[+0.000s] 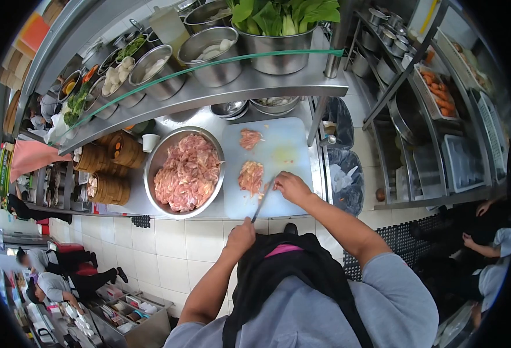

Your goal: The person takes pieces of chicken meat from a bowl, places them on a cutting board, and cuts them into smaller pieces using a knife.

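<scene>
My left hand (241, 235) is closed round the handle of a knife (259, 207) at the near edge of a pale cutting board (296, 162). The blade points away from me, its tip beside a flattened piece of raw meat (251, 176). Close to that tip, my right hand (291, 187) hangs over the board with its fingers drawn together; whatever they pinch, if anything, is too small to make out. Farther up the board lies a smaller raw meat piece (250, 138). Left of the board, a large steel bowl (149, 184) is heaped with raw meat pieces (187, 174).
A steel shelf (220, 90) with pots and leafy greens (284, 17) overhangs the counter's back. Bamboo steamers (109, 188) stand at left, lined bins (346, 182) at right. Co-workers (55, 284) are at lower left; others (490, 255) sit at right.
</scene>
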Motion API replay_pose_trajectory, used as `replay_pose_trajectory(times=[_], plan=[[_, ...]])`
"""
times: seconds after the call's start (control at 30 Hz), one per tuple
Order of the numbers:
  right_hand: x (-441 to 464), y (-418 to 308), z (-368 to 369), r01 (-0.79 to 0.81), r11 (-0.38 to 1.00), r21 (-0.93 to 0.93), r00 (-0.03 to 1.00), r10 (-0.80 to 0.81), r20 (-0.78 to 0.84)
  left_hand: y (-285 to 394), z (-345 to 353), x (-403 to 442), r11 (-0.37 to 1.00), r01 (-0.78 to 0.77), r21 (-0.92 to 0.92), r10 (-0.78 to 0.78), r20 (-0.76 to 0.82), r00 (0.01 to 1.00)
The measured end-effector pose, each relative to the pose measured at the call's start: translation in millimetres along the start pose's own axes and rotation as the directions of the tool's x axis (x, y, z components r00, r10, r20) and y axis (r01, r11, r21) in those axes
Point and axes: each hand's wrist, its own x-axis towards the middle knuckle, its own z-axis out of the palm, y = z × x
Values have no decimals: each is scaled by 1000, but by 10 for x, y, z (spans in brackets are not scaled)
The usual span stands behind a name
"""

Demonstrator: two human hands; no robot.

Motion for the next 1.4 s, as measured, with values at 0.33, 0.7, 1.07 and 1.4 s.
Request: replay_pose_trajectory(times=[0.33,0.7,1.07,1.4], plan=[[-13,5,-40,76,997,8,997,-76,-23,334,-6,58,1000,-6,-29,8,66,998],[-54,-12,-8,-48,999,-8,994,47,-102,64,71,175,998,-38,-54,38,-2,999],[-74,-51,-31,-47,995,-91,999,48,12,225,153,187,994,-58,-89,63,50,997],[36,-17,-189,-182,979,93,969,194,-152,172,-422,439,996,-23,-84,17,-68,998]])
